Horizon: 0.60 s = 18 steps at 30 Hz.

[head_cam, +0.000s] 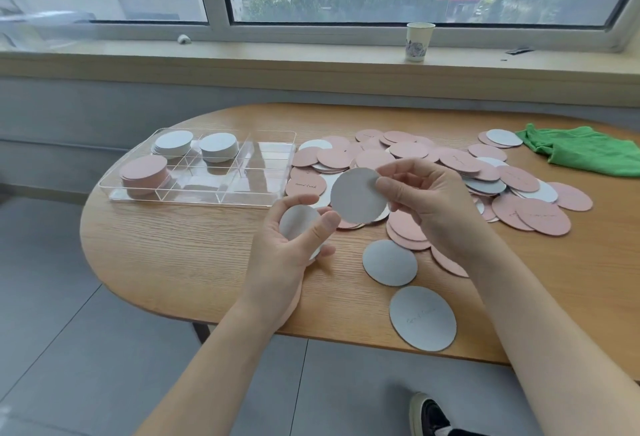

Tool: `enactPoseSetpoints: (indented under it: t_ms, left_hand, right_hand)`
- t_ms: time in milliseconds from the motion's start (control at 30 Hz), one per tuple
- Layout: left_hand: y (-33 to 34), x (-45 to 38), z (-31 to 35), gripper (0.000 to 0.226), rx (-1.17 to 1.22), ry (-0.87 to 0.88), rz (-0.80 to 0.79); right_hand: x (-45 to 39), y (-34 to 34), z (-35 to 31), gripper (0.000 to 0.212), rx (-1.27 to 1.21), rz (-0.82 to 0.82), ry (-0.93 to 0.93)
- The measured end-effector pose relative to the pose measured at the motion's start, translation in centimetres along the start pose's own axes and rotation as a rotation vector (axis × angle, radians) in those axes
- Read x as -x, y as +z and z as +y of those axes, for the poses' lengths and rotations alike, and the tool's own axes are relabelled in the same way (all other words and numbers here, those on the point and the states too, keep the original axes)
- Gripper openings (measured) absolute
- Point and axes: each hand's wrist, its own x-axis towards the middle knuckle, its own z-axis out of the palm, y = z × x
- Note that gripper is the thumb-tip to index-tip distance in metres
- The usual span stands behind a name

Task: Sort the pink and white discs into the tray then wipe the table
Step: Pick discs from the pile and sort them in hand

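My right hand [420, 201] pinches a white disc [356, 196] by its edge, held upright above the table. Just left of it, my left hand [294, 245] holds a small stack of white discs [298, 222] in its curled fingers and thumb. A clear tray [263, 172] with several compartments sits at the left; it holds two white stacks [218, 146] at the back and a pink stack [143, 170] at the front left. A loose heap of pink and white discs [460, 172] covers the table's middle and right. Two white discs [389, 262] lie alone near the front edge.
A green cloth [585, 151] lies crumpled at the table's far right. A paper cup [417, 41] stands on the windowsill behind the wooden table [173, 255]. A shoe [429, 415] shows on the floor below the table's front edge.
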Motion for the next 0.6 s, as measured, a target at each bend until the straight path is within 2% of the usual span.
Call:
enactPoseSetpoints:
  t_ms: [133, 233, 300, 433, 600]
  left_hand:
    - [0.2, 0.1, 0.1, 0.040, 0.000, 0.010, -0.038]
    - [0.3, 0.1, 0.0, 0.027, 0.030, 0.023, -0.061]
    - [0.1, 0.1, -0.1, 0.018, 0.042, 0.013, -0.055]
    - [-0.3, 0.0, 0.1, 0.019, 0.100, -0.038, -0.048]
    - [-0.1, 0.1, 0.3, 0.020, 0.107, -0.043, -0.061]
  right_hand:
    - [1.0, 1.5, -0.3, 0.024, 0.044, -0.145, 0.048]
    - [1.3, 3.0, 0.4, 0.024, 0.145, -0.173, 0.051]
    - [1.4, 3.5, 1.0, 0.021, 0.217, -0.137, 0.034]
    - [1.3, 3.2, 0.8, 0.018, 0.322, -0.046, 0.038]
    - [0.1, 1.1, 1.3, 0.012, 0.653, 0.065, -0.036]
